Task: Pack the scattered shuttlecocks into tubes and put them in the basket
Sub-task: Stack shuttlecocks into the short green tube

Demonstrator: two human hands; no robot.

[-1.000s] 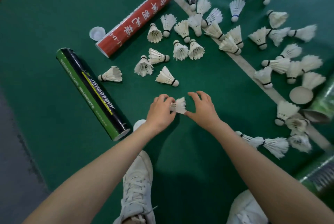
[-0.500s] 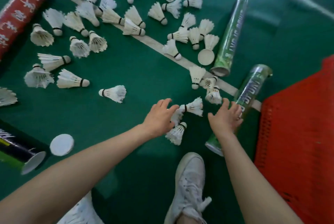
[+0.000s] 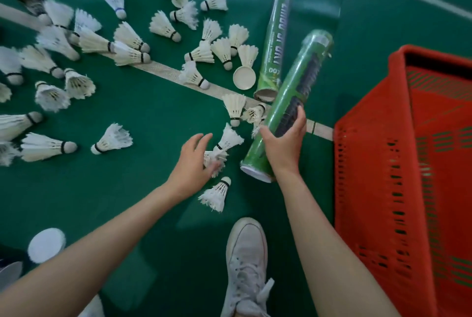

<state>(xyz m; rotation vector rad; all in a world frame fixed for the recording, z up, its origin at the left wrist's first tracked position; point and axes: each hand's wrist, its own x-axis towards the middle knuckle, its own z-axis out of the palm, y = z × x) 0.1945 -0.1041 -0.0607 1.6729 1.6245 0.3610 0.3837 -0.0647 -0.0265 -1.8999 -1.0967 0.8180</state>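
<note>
My right hand [image 3: 284, 141] grips a green tube [image 3: 288, 102] near its open lower end, tilted up off the floor toward the upper right. My left hand [image 3: 191, 163] lies over a small stack of white shuttlecocks [image 3: 227, 141] just left of the tube; its fingers curl on the lowest one's feathers. One more shuttlecock [image 3: 215, 194] lies below that hand. Several white shuttlecocks [image 3: 112, 139] are scattered over the green floor to the left and above. A red basket [image 3: 370, 189] stands at the right.
A second green tube [image 3: 277, 38] lies on the floor with a white cap [image 3: 244, 77] beside its open end. Another white cap [image 3: 46, 245] sits at the lower left. My white shoe [image 3: 246, 265] is at the bottom centre. A white court line crosses the floor.
The view swung right from the red and black tubes to the basket side. My right hand reached for the green tube, closed on it and lifted it. My left hand settled on the shuttlecock stack.
</note>
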